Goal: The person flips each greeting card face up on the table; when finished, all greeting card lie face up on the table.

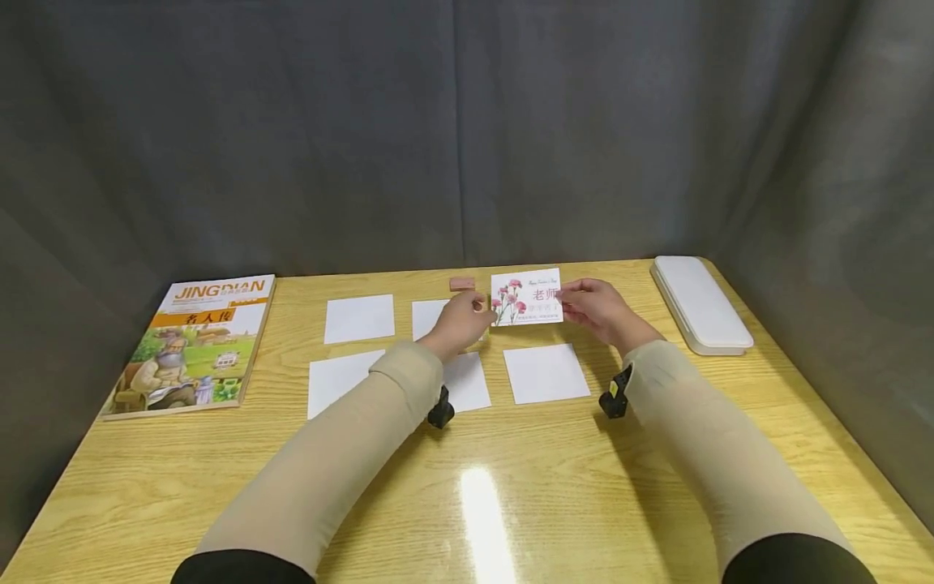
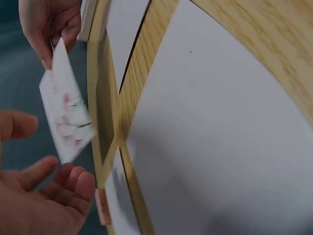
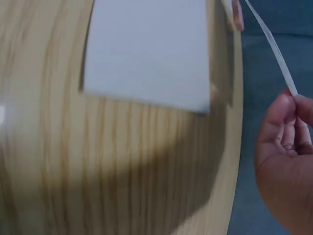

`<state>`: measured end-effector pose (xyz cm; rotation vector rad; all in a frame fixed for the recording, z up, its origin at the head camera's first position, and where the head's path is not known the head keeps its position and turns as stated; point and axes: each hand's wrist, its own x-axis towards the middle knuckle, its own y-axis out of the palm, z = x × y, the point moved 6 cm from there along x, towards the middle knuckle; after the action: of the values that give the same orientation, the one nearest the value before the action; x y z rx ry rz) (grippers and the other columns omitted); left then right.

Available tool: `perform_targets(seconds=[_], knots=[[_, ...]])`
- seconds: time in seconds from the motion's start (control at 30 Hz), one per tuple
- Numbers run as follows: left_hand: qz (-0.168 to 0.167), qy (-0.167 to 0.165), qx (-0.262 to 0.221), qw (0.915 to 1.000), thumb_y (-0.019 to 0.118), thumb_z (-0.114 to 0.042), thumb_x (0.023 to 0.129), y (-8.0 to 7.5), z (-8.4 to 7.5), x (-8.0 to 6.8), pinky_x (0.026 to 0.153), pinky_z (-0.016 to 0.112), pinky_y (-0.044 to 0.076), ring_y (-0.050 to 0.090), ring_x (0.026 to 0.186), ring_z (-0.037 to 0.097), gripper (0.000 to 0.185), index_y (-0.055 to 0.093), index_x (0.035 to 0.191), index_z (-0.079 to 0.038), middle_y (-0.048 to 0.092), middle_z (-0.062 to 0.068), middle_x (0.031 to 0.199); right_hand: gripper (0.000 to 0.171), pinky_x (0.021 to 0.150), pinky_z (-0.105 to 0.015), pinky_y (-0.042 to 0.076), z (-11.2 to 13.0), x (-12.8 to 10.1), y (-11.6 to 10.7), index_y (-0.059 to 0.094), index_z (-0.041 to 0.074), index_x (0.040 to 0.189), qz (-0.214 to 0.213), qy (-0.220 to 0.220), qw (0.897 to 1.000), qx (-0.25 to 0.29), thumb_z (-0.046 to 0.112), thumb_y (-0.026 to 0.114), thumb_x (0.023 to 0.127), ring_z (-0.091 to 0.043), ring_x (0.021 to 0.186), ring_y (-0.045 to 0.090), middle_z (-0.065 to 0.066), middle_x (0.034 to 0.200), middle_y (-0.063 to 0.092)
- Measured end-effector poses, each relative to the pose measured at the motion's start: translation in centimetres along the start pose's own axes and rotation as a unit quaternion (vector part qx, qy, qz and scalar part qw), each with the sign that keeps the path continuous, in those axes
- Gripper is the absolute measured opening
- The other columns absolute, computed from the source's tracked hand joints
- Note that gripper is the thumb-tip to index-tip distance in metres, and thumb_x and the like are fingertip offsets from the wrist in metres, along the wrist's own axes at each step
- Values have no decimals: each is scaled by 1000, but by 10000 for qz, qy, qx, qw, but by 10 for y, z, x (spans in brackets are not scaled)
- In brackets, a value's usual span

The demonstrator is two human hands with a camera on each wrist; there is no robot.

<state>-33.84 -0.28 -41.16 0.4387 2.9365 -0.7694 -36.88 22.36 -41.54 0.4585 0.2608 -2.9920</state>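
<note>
My right hand (image 1: 598,310) pinches the right edge of a greeting card (image 1: 527,297) printed with pink flowers and Chinese writing, held upright above the table. In the right wrist view the card (image 3: 279,54) appears edge-on between thumb and fingers. My left hand (image 1: 461,321) is at the card's left end. The left wrist view shows its thumb (image 2: 19,124) apart from the fingers, whose tips are at the card's lower corner; whether they touch it I cannot tell. Below lie several blank white cards, among them a front right one (image 1: 547,374) and a back left one (image 1: 359,319).
A book (image 1: 197,345) with an illustrated cover lies at the left. At the right back is a white case (image 1: 702,304). Behind the left hand sits a small reddish-brown block (image 1: 462,283). A dark grey curtain (image 1: 292,138) hangs behind the wooden table (image 1: 584,503).
</note>
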Motion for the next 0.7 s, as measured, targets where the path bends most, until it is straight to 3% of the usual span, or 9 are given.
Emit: perform_targets(seconds=[0.07,0.13,0.27,0.33,0.43,0.5,0.6,0.7], knots=[[210,328,836,9957,56,-18,106,6,-8,0,114,44,40,43,142,34,53,44,152,4,45,21,153,21,76,-20,55,-3,2,-4,56,-5,121,-12,40,9996,-285,11,58,107,-9,81,59,-6,103,60],[417,602,1575,9848,56,-16,104,14,-14,-1,119,43,34,38,146,34,53,45,152,4,43,21,156,23,75,-21,55,-6,5,-6,57,-7,122,-38,65,9980,-621,10,58,106,-10,80,58,-4,97,60],[847,895,2785,9525,55,-16,103,32,-18,-3,120,47,32,39,147,33,52,49,151,2,45,17,157,24,72,-22,54,-11,10,-7,59,-7,121,-122,124,9931,-1160,11,58,106,-11,78,55,-3,92,60],[1033,928,3233,9360,55,-19,103,39,-18,-4,117,52,35,51,136,30,42,61,140,0,57,14,146,23,72,-22,53,-13,12,-6,60,-7,120,-172,146,9912,-1301,11,59,105,-12,79,55,-4,94,60],[1196,926,3690,9171,57,-22,102,45,-18,-5,112,56,37,61,112,25,25,72,113,-5,68,9,121,21,71,-22,52,-15,14,-4,61,-7,117,-298,163,9882,-1496,10,59,104,-13,81,56,-6,97,60],[1285,878,3830,9105,57,-23,103,47,-18,-5,111,58,36,61,100,23,21,70,100,-7,68,7,107,19,70,-22,50,-15,15,-3,62,-6,113,-418,139,9840,-1724,9,60,103,-13,81,56,-7,96,61],[1345,842,3909,9066,56,-23,104,49,-19,-6,114,59,32,61,101,21,22,70,101,-7,68,6,108,15,68,-25,45,-14,16,-2,64,-4,106,-627,119,9682,-2417,10,62,100,-16,80,52,-8,92,60],[1383,892,3988,9022,54,-22,105,50,-21,-6,114,57,32,61,102,22,24,71,106,-5,69,7,111,14,64,-29,41,-12,18,0,65,-2,101,-784,115,9424,-3248,12,64,98,-20,76,49,-9,87,57]])
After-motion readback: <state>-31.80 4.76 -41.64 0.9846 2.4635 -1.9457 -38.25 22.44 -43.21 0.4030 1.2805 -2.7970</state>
